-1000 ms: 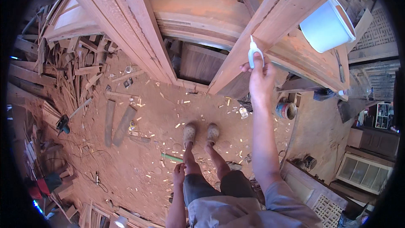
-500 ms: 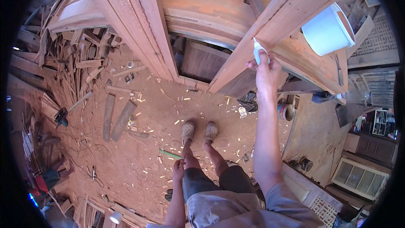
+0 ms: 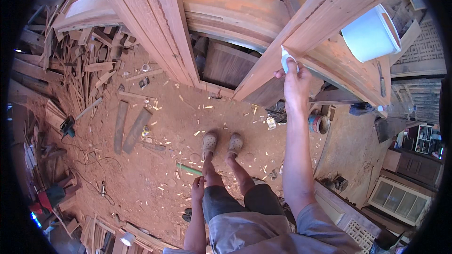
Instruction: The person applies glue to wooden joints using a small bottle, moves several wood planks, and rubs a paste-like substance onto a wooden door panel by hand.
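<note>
My right hand [image 3: 296, 82] is closed around a small white glue bottle [image 3: 286, 58] with a narrow pointed nozzle. The nozzle tip points up and away, at the face of the right wooden post [image 3: 268, 61], close to a joint; whether it touches the wood I cannot tell. A second, grooved post [image 3: 157, 33] stands to the left, and a low crosspiece joins the two at the bottom. My left hand [image 3: 198, 188] hangs beside my left thigh with its fingers curled in. What it holds, if anything, is hidden.
A white bucket [image 3: 369, 35] rests on wood right of the post. Wood offcuts [image 3: 94, 61] are heaped at the left. Two dark boards [image 3: 121, 127], a green strip [image 3: 189, 169], cords and wood chips lie on the dirt floor. A paint can [image 3: 320, 124] stands beyond my right forearm.
My right hand and the glue bottle have shifted very slightly left and down along the post. The whole view has tilted a little. My left hand stays by my thigh.
</note>
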`<control>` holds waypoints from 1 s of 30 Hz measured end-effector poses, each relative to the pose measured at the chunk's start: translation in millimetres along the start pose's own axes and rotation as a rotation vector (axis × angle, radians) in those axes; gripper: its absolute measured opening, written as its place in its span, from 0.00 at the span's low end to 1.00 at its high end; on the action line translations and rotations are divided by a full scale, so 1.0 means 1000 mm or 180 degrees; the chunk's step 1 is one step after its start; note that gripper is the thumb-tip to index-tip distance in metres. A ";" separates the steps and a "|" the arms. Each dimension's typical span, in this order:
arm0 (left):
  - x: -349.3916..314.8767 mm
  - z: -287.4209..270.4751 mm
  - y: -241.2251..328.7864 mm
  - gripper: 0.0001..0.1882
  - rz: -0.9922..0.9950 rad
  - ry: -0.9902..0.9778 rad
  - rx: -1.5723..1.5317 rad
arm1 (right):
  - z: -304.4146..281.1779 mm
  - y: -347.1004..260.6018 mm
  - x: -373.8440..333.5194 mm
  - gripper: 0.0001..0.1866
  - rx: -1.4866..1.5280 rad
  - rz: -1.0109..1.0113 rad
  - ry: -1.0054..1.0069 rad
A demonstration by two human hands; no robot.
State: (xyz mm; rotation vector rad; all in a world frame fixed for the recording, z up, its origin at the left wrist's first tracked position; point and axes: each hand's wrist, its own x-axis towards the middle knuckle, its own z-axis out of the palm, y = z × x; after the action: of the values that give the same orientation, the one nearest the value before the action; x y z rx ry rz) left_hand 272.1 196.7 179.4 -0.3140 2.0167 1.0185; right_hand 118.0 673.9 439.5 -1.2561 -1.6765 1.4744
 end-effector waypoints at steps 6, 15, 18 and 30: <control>0.001 0.001 -0.011 0.21 0.0031 0.0013 -0.0156 | 0.004 0.006 -0.001 0.17 0.0067 0.0101 -0.0026; -0.001 0.001 -0.005 0.19 0.0010 0.0054 -0.0174 | 0.004 0.026 0.004 0.17 0.0132 0.0089 -0.0021; -0.005 0.002 -0.002 0.19 -0.0007 0.0082 -0.0165 | 0.006 0.029 0.004 0.17 0.0042 0.0117 -0.0021; 0.008 0.005 -0.005 0.18 0.0049 0.0088 -0.0255 | 0.006 0.037 0.007 0.16 -0.0003 0.0186 -0.0064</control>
State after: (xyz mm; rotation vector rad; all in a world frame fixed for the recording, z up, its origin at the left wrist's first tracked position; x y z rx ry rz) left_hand 272.8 199.0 169.0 -0.3573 2.0092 1.1120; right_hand 119.7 676.1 401.4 -1.3049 -1.6667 1.5254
